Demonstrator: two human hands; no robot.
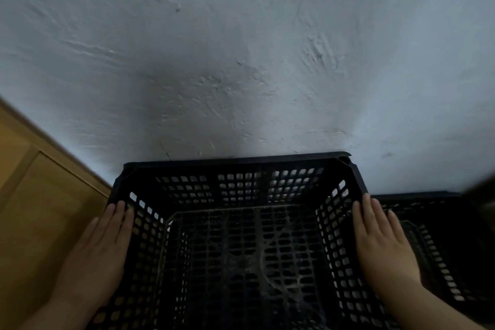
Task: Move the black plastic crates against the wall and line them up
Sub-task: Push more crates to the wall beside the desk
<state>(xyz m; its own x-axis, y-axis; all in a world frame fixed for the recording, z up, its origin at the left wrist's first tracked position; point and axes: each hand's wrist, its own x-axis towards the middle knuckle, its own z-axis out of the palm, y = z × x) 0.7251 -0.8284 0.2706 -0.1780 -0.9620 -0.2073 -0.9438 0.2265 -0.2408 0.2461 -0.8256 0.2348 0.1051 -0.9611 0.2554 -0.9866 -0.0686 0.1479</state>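
A black perforated plastic crate [235, 166] fills the lower middle of the head view, its far rim touching the rough white wall [241, 48]. It holds nothing. My left hand [99, 252] lies flat on the crate's left rim, fingers stretched forward. My right hand [380, 244] lies flat on its right rim in the same way. A second black crate [439, 236] sits lower on the right, just beyond my right hand, also close to the wall; part of it runs out of frame.
A wooden door or cabinet panel [34, 195] stands on the left, meeting the wall at a corner beside the crate. A dark blurred shape [482, 190] cuts in at the right edge.
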